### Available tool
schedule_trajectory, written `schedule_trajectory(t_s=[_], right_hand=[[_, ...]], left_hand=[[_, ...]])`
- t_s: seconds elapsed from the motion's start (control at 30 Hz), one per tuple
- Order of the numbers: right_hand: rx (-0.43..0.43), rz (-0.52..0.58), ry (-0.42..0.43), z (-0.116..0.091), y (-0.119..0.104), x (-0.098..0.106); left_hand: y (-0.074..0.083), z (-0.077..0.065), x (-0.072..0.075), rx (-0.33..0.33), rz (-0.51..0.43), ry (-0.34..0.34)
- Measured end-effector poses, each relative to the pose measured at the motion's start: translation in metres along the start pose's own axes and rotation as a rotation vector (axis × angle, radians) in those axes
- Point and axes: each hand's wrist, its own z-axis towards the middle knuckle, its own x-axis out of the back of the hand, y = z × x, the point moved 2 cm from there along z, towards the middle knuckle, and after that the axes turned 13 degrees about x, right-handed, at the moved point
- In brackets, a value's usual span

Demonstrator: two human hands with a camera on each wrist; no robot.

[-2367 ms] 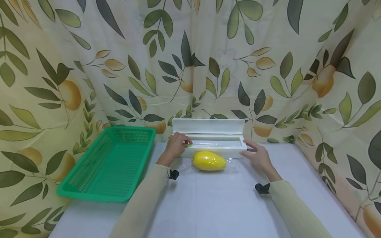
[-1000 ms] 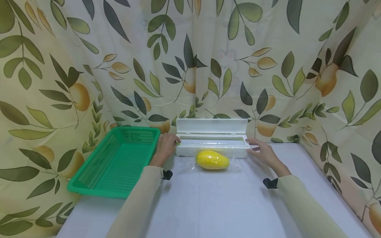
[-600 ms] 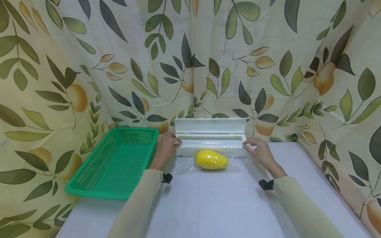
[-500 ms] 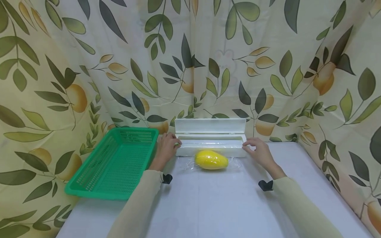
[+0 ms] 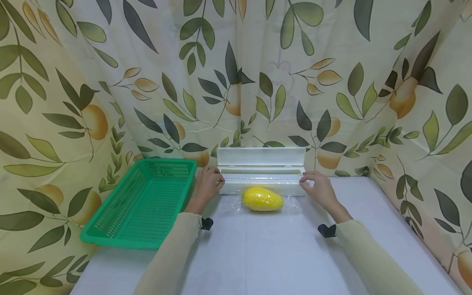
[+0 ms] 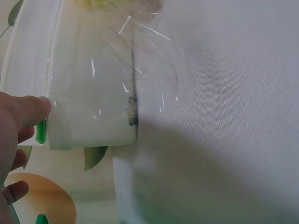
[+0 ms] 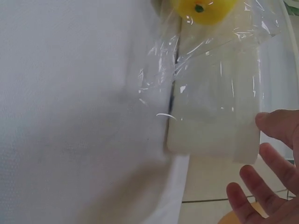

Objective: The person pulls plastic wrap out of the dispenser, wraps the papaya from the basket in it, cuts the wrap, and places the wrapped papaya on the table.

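A white cling film dispenser (image 5: 261, 155) stands at the back of the table with its lid raised. Clear film (image 7: 210, 88) runs over its front and around a yellow mango-like fruit (image 5: 262, 199) lying before it. My left hand (image 5: 207, 184) is at the dispenser's left end, where thumb and finger pinch a small green slider (image 6: 41, 132) on the rail. At the opposite end, my right hand (image 5: 320, 189) holds the front corner between thumb and forefinger, the other fingers spread loosely below it in the right wrist view.
A green plastic basket (image 5: 145, 241) stands left of the left forearm, its far corner close to the left hand. Behind the white-covered table (image 5: 258, 254) hangs a leaf-patterned curtain (image 5: 258, 82), close behind the raised lid.
My left hand has moved left along the dispenser with the green slider, to its left end. My right thumb and forefinger have drawn closer together at the right front corner.
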Motion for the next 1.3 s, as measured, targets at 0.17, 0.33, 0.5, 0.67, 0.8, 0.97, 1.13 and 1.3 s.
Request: schedule_trajectory(t_s=[0.17,0.33,0.5,0.67,0.8,0.97,1.13,1.3], right_hand=[[-0.013,0.012,-0.005,-0.002,0.000,-0.003],[0.008,0.024,-0.004,-0.005,-0.002,-0.001],[0.021,0.025,-0.004,-0.006,-0.007,0.003],[0.000,0.028,-0.025,-0.008,-0.010,0.006],[0.016,0.023,-0.020,-0.009,-0.012,0.009],[0.055,0.025,0.005,-0.010,-0.015,0.013],[0.067,0.026,0.019,-0.011,-0.016,0.016],[0.061,0.026,0.015,-0.015,-0.019,0.017]], left_hand=[[0.003,-0.005,0.001,-0.032,0.018,0.016],[0.005,-0.011,0.002,-0.014,0.016,0.019],[0.008,-0.015,0.002,-0.006,-0.003,0.038],[0.010,-0.018,0.005,-0.013,-0.044,0.054],[0.011,-0.021,0.009,-0.023,-0.092,0.083],[0.008,-0.027,0.012,-0.035,-0.147,0.131],[0.008,-0.034,0.014,-0.022,-0.138,0.121],[0.010,-0.042,0.018,0.056,-0.246,0.007]])
